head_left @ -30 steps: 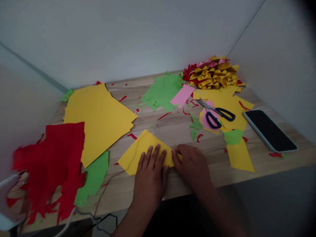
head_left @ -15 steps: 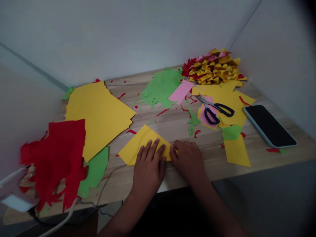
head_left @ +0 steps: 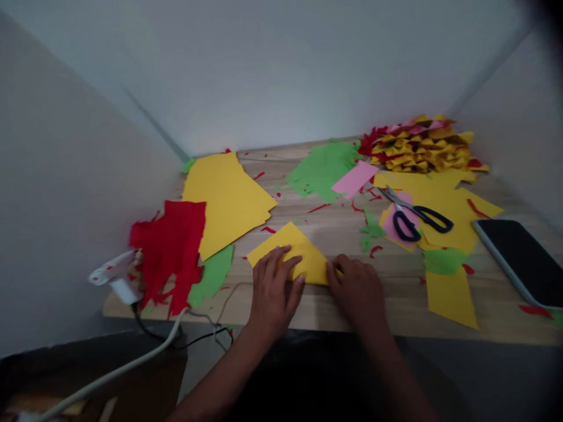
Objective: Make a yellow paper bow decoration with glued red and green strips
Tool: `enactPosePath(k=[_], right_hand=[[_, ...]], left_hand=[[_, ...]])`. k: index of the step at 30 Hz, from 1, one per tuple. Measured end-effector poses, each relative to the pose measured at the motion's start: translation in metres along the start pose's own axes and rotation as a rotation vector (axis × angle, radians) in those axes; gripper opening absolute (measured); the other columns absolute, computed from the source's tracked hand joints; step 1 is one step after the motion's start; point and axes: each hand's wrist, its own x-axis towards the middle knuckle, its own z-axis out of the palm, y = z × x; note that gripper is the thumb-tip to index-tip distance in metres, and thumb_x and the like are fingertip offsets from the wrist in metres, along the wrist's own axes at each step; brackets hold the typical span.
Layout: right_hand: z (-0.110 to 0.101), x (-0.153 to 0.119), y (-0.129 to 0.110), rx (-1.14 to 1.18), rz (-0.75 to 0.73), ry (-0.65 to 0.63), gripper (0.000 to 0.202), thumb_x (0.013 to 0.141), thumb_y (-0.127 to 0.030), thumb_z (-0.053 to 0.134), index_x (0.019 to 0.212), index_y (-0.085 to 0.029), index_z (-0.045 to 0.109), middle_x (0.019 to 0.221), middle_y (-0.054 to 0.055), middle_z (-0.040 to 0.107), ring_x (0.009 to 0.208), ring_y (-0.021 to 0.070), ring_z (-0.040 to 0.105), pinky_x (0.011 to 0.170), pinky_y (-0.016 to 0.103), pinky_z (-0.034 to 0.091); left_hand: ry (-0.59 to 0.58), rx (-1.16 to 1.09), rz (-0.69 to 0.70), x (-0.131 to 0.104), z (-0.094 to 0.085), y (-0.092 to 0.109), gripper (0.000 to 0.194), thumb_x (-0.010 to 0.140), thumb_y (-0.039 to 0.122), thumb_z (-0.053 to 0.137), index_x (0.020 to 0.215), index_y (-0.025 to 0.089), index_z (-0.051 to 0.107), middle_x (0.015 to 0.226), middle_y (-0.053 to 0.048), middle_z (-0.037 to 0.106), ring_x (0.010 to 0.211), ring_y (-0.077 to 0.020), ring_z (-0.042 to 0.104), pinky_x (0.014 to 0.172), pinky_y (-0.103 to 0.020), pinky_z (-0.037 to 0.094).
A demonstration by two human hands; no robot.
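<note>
A folded piece of yellow paper point(head_left: 308, 255) lies near the table's front edge, its peak pointing away from me. On its left part rests my left hand point(head_left: 275, 287), palm down with the fingers apart. My right hand point(head_left: 357, 287) is curled at the paper's right corner, thumb and fingers pinching it. The tip of that corner is partly hidden by the fingers.
Yellow sheets point(head_left: 229, 202), red paper point(head_left: 178, 246) and a white device point(head_left: 118, 278) with cables are left. Green paper point(head_left: 325, 167) lies behind. Rightward are scissors point(head_left: 416, 214), a folded-paper pile point(head_left: 422, 146) and a phone point(head_left: 523, 258).
The view has shifted, so the table's contents appear farther right, and more of the white device and its cable shows. My left hand's fingers have bent slightly on the yellow paper.
</note>
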Motion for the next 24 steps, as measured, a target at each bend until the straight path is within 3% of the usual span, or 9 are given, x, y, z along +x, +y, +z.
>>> enactPosePath(k=[4,6,8,9,12,14,21,24], right_hand=[[0.000,0.000,0.004,0.000,-0.015,-0.004,0.023,0.096,-0.031,0.050,0.083,-0.020,0.065,0.076,0.008,0.071,0.073,0.0237,0.063,0.071,0.034,0.032],[-0.001,0.001,0.005,-0.006,-0.024,-0.021,0.023,0.096,-0.032,0.050,0.086,-0.019,0.065,0.078,0.009,0.072,0.073,0.0243,0.063,0.070,0.034,0.032],[-0.001,0.001,0.007,-0.021,-0.023,-0.043,0.024,0.097,-0.033,0.049,0.088,-0.019,0.066,0.079,0.010,0.072,0.074,0.0252,0.064,0.070,0.034,0.032],[-0.001,0.002,0.007,-0.025,-0.022,-0.051,0.025,0.097,-0.033,0.048,0.088,-0.019,0.066,0.080,0.010,0.073,0.074,0.0255,0.064,0.069,0.034,0.032],[-0.001,0.002,0.008,-0.018,-0.034,-0.051,0.025,0.098,-0.033,0.048,0.089,-0.019,0.066,0.082,0.010,0.074,0.075,0.0252,0.065,0.068,0.034,0.032],[0.000,0.003,0.008,-0.005,-0.056,-0.037,0.025,0.097,-0.032,0.047,0.088,-0.019,0.066,0.080,0.009,0.074,0.074,0.0241,0.065,0.068,0.033,0.032],[0.010,0.001,0.016,-0.023,-0.160,0.104,0.025,0.096,-0.027,0.046,0.087,-0.016,0.066,0.078,0.008,0.073,0.074,0.0214,0.063,0.071,0.032,0.033],[0.010,0.000,0.016,-0.010,-0.137,0.081,0.025,0.097,-0.029,0.047,0.088,-0.016,0.067,0.075,0.006,0.071,0.071,0.0203,0.062,0.070,0.031,0.032]], left_hand=[[0.083,-0.037,-0.125,-0.011,-0.028,-0.024,0.022,0.099,0.029,0.048,0.088,0.021,0.066,0.112,-0.009,0.069,0.111,-0.0212,0.061,0.102,-0.037,0.045],[0.004,-0.006,-0.297,-0.009,-0.046,-0.043,0.024,0.097,0.033,0.050,0.082,0.020,0.064,0.095,-0.008,0.071,0.093,-0.0201,0.066,0.086,-0.032,0.050],[-0.081,0.047,-0.544,-0.008,-0.067,-0.061,0.022,0.093,0.037,0.056,0.104,0.020,0.065,0.091,-0.005,0.073,0.080,-0.0189,0.067,0.071,-0.028,0.048],[-0.101,0.061,-0.618,-0.009,-0.078,-0.068,0.035,0.092,0.037,0.057,0.121,0.020,0.061,0.089,-0.004,0.073,0.078,-0.0188,0.067,0.066,-0.027,0.045],[-0.011,0.091,-0.719,-0.017,-0.105,-0.079,0.059,0.093,0.042,0.054,0.146,0.019,0.043,0.083,-0.003,0.074,0.076,-0.0190,0.068,0.065,-0.026,0.042],[0.030,0.066,-0.740,-0.024,-0.115,-0.077,0.061,0.094,0.045,0.051,0.147,0.019,0.043,0.079,-0.003,0.075,0.073,-0.0192,0.068,0.065,-0.027,0.043],[-0.076,0.022,-0.772,-0.029,-0.117,-0.041,0.065,0.092,0.048,0.051,0.148,0.016,0.046,0.061,-0.001,0.069,0.064,-0.0197,0.067,0.062,-0.028,0.041],[-0.072,0.040,-0.773,-0.032,-0.120,-0.033,0.064,0.093,0.047,0.051,0.148,0.016,0.045,0.064,-0.003,0.071,0.065,-0.0196,0.067,0.062,-0.028,0.041]])
